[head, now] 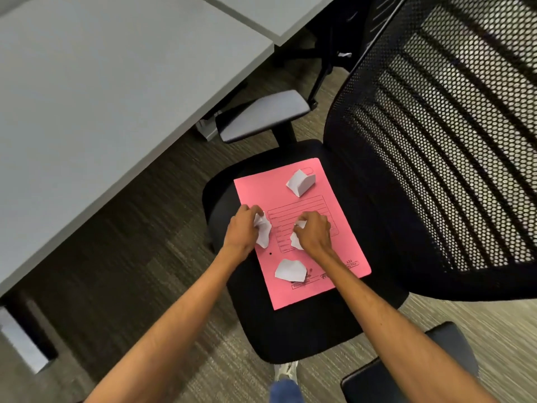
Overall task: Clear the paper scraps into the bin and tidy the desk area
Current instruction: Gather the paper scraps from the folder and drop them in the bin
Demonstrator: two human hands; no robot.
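Two bare forearms reach forward and down from the bottom of the view to a black office chair seat point(305, 324), where a pink file folder point(343, 251) lies flat. Four white paper scraps sit on or over it. The left hand point(242, 228) has its grip closed around one crumpled scrap point(263, 232) at the folder's left edge. The right hand point(313, 231) pinches a second scrap point(296, 239) over the printed form lines, fingers curled narrow around it. A third scrap point(290, 270) lies loose nearer the person, and a folded scrap point(300, 182) rests at the folder's far end, both untouched.

To do this step well, each hand should probably ball its scrap tight into the palm, leaving fingers free to gather the two remaining pieces without dragging the folder off the seat.

A mesh chair back point(436, 141) rises to the right, with a grey armrest point(261, 117) beyond the seat. A grey tabletop point(101, 82) fills the upper left. Brown striped carpet point(130, 257) covers the floor. No bin is visible.
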